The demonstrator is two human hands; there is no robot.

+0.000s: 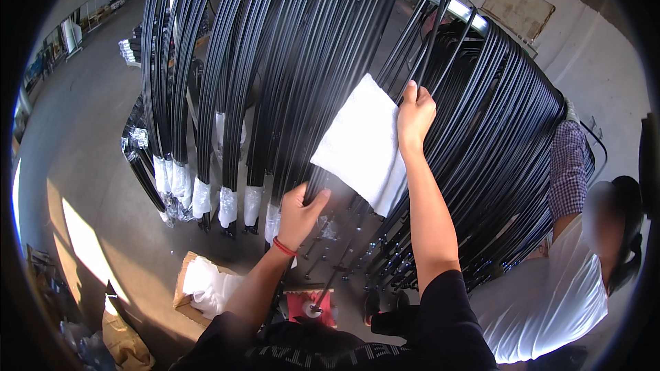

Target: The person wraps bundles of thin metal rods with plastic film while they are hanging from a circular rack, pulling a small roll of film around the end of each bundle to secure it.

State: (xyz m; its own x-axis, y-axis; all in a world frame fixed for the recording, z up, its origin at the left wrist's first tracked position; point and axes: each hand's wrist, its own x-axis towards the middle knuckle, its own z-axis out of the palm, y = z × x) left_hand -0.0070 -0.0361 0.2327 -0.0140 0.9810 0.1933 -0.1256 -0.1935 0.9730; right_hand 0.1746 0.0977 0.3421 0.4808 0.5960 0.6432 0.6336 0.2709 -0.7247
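Note:
My left hand (302, 216) is closed around the lower part of some long black tubes (313, 182), its thumb lying along them. Higher up and to the right, my right hand (416, 120) makes a fist at the edge of a white cloth (361, 144). A black tube runs down from above into that same fist. The cloth hangs flat between my hands and hides part of the tubes behind it. More black tubes (323, 41), blurred, stand just beyond my left hand. What lies inside my right fingers is partly hidden.
Bundled tubes with clear-wrapped ends (201, 196) stand to the left. A dense rack of curved black tubes (495, 130) fills the right, where a co-worker (543, 295) reaches up. A cardboard box (181, 288) holding white plastic and a brown sack (124, 336) sit on the floor.

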